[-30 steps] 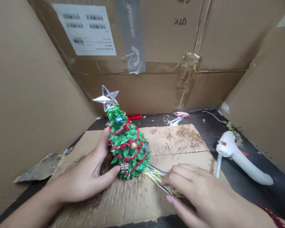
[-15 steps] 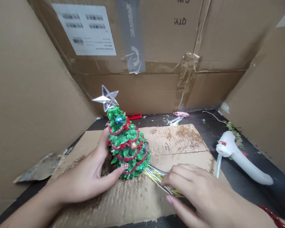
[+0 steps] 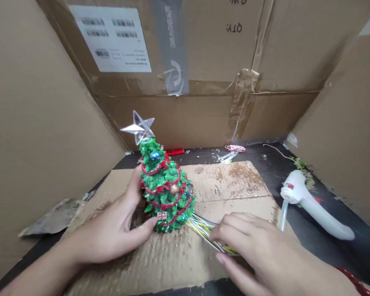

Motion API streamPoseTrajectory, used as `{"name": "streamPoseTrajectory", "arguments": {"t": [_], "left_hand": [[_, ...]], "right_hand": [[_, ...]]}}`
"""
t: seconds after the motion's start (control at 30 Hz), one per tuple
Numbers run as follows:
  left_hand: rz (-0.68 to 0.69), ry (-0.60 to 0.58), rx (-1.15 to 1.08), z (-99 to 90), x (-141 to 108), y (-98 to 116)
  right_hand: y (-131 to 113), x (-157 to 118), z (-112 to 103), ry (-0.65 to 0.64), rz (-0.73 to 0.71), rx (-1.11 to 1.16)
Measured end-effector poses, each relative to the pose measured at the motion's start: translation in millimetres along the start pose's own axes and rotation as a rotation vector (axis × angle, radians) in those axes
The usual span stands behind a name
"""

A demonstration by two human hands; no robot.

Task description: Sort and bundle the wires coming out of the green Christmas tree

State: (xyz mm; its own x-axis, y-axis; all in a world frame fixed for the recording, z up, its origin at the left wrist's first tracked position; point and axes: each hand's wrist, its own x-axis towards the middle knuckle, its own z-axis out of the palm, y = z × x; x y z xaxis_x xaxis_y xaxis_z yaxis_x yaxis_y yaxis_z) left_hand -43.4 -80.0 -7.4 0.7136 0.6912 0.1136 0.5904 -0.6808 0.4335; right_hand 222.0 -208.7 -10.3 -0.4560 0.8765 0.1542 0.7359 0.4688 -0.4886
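A small green Christmas tree (image 3: pixel 169 185) with red garland, coloured balls and a clear star (image 3: pixel 139 126) on top leans to the left on a cardboard sheet (image 3: pixel 203 263). My left hand (image 3: pixel 117 230) grips its left side, thumb at the lower branches near a small pink gift ornament (image 3: pixel 162 216); the other fingers are hidden behind the tree. A bundle of white, yellow and blue wires (image 3: pixel 200 226) runs out from the tree's base to the right. Over the far end of these wires is my right hand (image 3: pixel 253 242), its fingers curled round them.
A white glue gun (image 3: pixel 314 209) lies on the dark table at the right, its clear stick pointing down. Cardboard walls (image 3: pixel 203 119) enclose the back and sides. Behind the sheet are a red object (image 3: pixel 175 151) and pink-white string (image 3: pixel 236 148). Crumpled foil (image 3: pixel 51 217) is at left.
My left thumb has drawn back slightly to the left, showing more of the pink gift ornament. The tree and my right hand have hardly moved.
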Motion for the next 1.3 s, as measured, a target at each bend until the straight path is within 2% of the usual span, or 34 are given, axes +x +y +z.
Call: {"name": "streamPoseTrajectory", "arguments": {"t": [0.27, 0.47, 0.6, 0.7, 0.8, 1.1, 1.3], "left_hand": [[0.039, 0.023, 0.019, 1.1, 0, -5], [0.047, 0.030, -0.014, 0.1, 5, 6], [-0.011, 0.142, -0.009, 1.1, 8, 18], [-0.090, 0.237, -0.106, 2.8, 9, 27], [-0.153, 0.270, -0.220, 4.5, 11, 33], [-0.145, 0.249, -0.313, 4.8, 12, 35], [-0.094, 0.240, -0.124, 3.5, 8, 28]], "right_hand": [[0, 1, -1, -0.007, 0.008, -0.001], [-1, 2, 0, -0.004, 0.009, -0.001], [0, 1, 0, -0.011, 0.013, -0.002], [2, 0, 0, -0.004, 0.005, -0.014], [3, -1, 1, 0.014, -0.011, -0.005], [1, 1, -1, 0.025, -0.025, -0.025], [2, 1, 0, 0.006, 0.002, -0.016]]}}
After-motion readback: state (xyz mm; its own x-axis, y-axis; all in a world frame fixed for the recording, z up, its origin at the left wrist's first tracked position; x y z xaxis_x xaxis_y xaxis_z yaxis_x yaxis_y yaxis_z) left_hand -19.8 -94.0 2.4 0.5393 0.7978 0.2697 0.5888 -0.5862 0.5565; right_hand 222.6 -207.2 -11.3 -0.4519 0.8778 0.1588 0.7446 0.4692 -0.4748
